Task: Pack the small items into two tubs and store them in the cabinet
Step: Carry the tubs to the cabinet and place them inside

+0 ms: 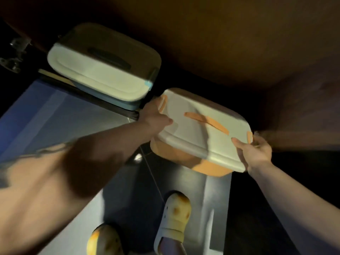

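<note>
An orange tub (207, 167) with a white lid and orange handle hangs in the air at the mouth of the dark cabinet (220, 43). My left hand (156, 115) grips its left end by the clip. My right hand (257, 151) grips its right end, thumb on the lid. A blue tub (103, 70) with a white lid and dark handle sits inside the cabinet to the left, just beyond the cabinet's bottom edge. The tubs' contents are hidden by the lids.
The cabinet's bottom edge (88, 89) runs diagonally below the blue tub. A metal hinge (12, 54) shows at the far left. Dark floor tiles lie below, with my two feet in light clogs (174, 214).
</note>
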A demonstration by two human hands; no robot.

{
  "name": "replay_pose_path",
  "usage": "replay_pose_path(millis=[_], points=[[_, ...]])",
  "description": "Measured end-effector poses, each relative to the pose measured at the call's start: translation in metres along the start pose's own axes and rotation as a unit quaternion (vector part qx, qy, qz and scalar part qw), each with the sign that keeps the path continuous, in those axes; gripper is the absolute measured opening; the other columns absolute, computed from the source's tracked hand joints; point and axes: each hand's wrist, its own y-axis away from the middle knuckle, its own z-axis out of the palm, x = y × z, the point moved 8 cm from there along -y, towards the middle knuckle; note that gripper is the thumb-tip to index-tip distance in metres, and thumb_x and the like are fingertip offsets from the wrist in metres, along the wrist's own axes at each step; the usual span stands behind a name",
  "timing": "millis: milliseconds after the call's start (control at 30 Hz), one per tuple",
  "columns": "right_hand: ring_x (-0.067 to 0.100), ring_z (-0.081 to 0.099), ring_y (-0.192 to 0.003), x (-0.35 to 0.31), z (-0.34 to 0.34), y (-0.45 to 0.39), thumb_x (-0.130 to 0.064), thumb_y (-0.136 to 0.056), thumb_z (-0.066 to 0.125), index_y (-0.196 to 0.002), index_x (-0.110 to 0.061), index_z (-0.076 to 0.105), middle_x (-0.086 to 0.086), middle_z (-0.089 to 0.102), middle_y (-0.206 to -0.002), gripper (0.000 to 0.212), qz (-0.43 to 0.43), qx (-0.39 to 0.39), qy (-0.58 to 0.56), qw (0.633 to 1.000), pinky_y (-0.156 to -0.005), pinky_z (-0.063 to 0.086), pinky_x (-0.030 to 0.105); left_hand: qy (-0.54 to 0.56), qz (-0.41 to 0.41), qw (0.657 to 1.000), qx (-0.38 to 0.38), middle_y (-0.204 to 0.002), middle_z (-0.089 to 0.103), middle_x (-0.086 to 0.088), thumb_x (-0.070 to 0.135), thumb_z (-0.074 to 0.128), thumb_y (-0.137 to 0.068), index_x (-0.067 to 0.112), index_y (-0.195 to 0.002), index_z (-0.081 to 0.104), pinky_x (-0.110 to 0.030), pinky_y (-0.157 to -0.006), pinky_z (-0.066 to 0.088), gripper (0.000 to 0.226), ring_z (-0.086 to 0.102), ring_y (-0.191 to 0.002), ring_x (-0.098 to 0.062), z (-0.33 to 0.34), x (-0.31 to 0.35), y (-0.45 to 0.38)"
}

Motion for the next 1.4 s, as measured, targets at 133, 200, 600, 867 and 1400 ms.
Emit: replay_pose_path(millis=[133,200,600,867,1400], points=[[0.016,0.064,-0.095,-0.033,0.004,-0.003,-0.013,-0.072,0.083,-0.131,-0.016,0.049,-0.003,0.065,-0.099,0.068,-0.069,0.009,0.028,0.997,-0.094,0.049,0.03,0.015,0.034,0.999,0.027,-0.14,0.046,-0.005,0.01,0.076,-0.073,0.021,-0.145,0.036,-0.042,-0.108,0.038,0.083,0.043,-0.128,-0.025,-0.008,0.0,-0.005],[0.018,0.064,-0.1,-0.042,0.01,-0.014,-0.016,-0.072,0.083,-0.13,-0.016,0.051,-0.003,0.065,-0.101,0.067,-0.087,0.013,0.037,0.995,-0.099,0.048,0.036,0.006,0.044,0.999,0.031,-0.14,0.046,-0.006,0.01,0.076,-0.073,0.02,-0.145,0.035,-0.043,-0.107,0.038,0.083,0.043,-0.128,-0.025,-0.007,0.001,-0.01],[0.033,0.043,-0.13,-0.033,0.05,-0.039,-0.039,-0.089,0.062,-0.139,-0.013,0.035,0.012,0.045,-0.141,0.062,-0.104,-0.013,0.28,0.954,-0.107,0.034,0.04,-0.22,0.116,0.968,0.044,-0.154,0.023,-0.013,0.025,0.06,-0.09,0.019,-0.15,0.019,-0.041,-0.116,0.022,0.072,0.023,-0.141,-0.031,0.003,0.029,-0.033],[0.025,-0.008,-0.148,-0.011,0.091,0.057,-0.063,-0.092,0.023,-0.149,-0.047,0.005,-0.002,-0.004,-0.161,0.062,-0.332,-0.137,0.544,0.758,-0.118,0.001,0.049,-0.435,0.293,0.849,-0.068,-0.16,-0.006,0.003,0.045,0.034,-0.098,0.028,-0.151,0.008,-0.034,-0.114,-0.016,0.062,-0.012,-0.146,-0.013,0.045,0.01,0.02],[0.026,0.017,-0.145,-0.089,0.101,0.154,-0.036,-0.095,0.049,-0.15,-0.038,0.016,0.002,0.01,-0.161,0.063,-0.291,-0.213,0.543,0.758,-0.116,0.023,0.039,-0.264,0.126,0.956,-0.015,-0.149,0.039,-0.003,0.036,0.038,-0.089,0.018,-0.141,0.041,-0.027,-0.111,0.025,0.056,0.034,-0.137,-0.018,-0.054,0.038,0.102]])
